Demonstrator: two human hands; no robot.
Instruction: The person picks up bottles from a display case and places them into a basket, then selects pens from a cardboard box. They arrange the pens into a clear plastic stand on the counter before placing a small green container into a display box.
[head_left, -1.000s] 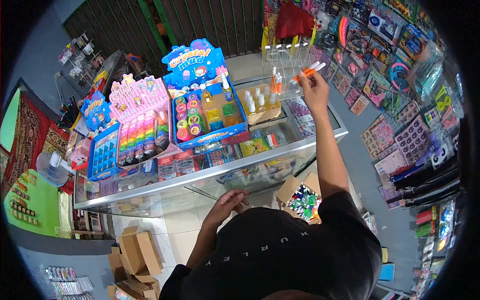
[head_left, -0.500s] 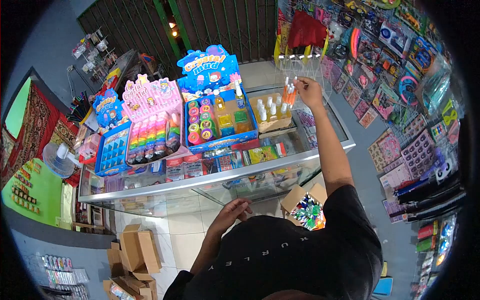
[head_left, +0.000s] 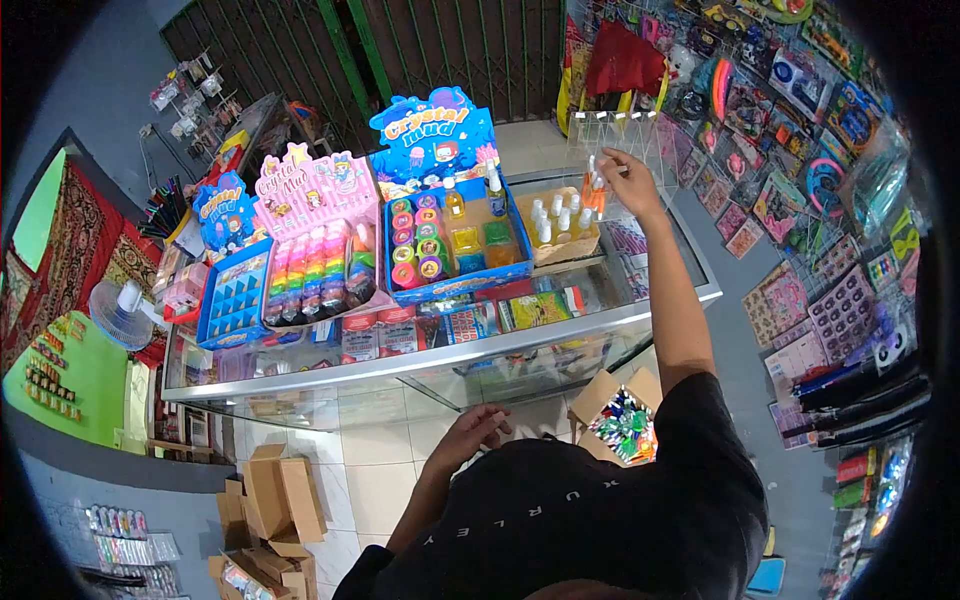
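My right hand (head_left: 628, 182) reaches over the far right of the glass counter. Its fingertips pinch at the top of a slim orange tube with a white cap (head_left: 597, 200), one of a small upright cluster; the hand partly covers them. Just left of it, a low tan box (head_left: 568, 250) holds several yellowish bottles (head_left: 563, 226) with white caps. Near my body, in front of the counter, my left hand (head_left: 476, 436) hangs with loosely bent fingers, apart and holding nothing. A blue "Crystal Mud" display box (head_left: 460, 283) with small tubs and bottles stands left of the tan box.
A pink display box (head_left: 318, 190) of rainbow bottles and a blue divided box (head_left: 235, 300) stand further left on the glass counter (head_left: 450, 355). A clear rack (head_left: 625, 130) is behind my right hand. Cartons (head_left: 270, 495) and a box of colourful items (head_left: 622, 420) are on the floor.
The view has shifted slightly, so the counter sits a little further right. My right hand stays at the orange tubes, with its fingers moved slightly over them. My left hand still hangs low.
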